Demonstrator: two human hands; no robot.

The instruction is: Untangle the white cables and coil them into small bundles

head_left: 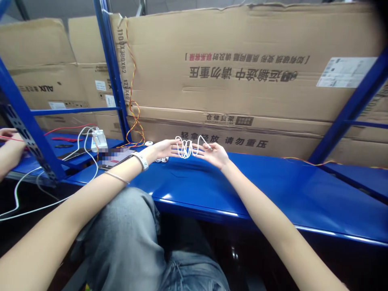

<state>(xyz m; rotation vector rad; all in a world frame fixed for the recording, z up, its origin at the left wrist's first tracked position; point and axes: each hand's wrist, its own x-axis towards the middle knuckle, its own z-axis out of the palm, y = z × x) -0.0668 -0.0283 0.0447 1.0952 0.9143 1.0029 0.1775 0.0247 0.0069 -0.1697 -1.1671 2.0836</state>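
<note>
Landmark: blue tabletop (257, 173). Beyond its left end: a co-worker's hand (10, 151), cut off by the view's edge. Near the tabletop's left end: white charger (99, 139), presumably stood there out of the way. Left hand (162, 149): above the tabletop, fingers straight; cannot tell whether they pinch anything. White cable (185, 149): above the tabletop, looped about the outstretched fingers, which seem to act as a spool. Right hand (216, 155): above the tabletop, fingers extended leftward, thumb clamped on the cable's end, apparently to prevent slipping.
</note>
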